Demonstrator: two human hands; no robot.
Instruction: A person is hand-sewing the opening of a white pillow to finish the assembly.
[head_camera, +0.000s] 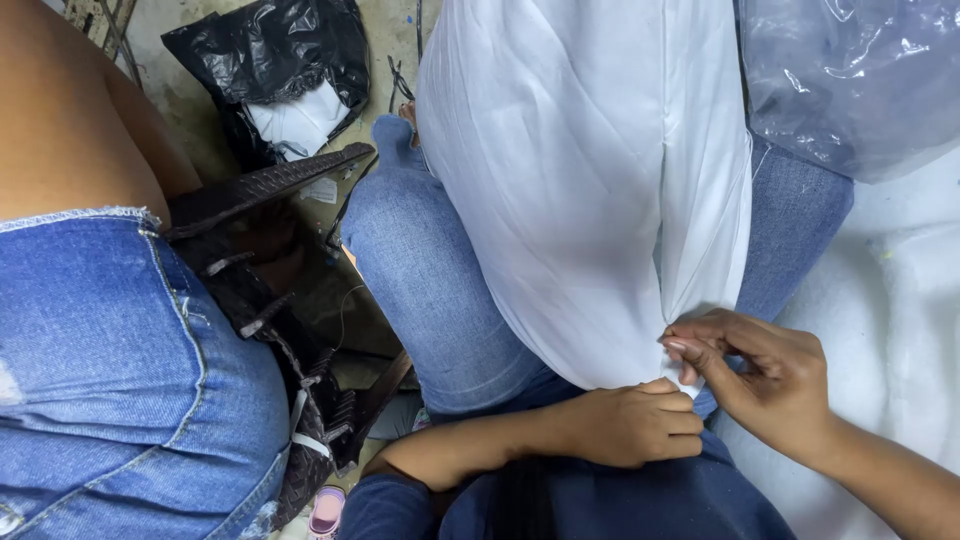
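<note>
White fabric made up a stuffed pillow (580, 190) that lay across the person's lap, resting on blue-jeaned knees (420, 270) and stretching up and away from both hands. Its near end, drawn into folds, sat right at the fingertips. The left hand (630, 425) was clenched in a loose fist just under that gathered end, knuckles up, seeming to bunch the cloth against the lap. The right hand (755, 375) came in from the lower right with its wrist bent, thumb and forefinger pinched together on the fabric edge; whether a needle sat between them could not be told. Above the right hand, beyond the pillow, a clear plastic bag (850, 80) held something pale and hard to make out. Far to the upper left of the left hand, a black plastic bag (270, 50) lay open on the floor with white material (300, 120) showing inside. Left of the hands sat another person in denim shorts (110, 380) on a dark woven chair (270, 300).
</note>
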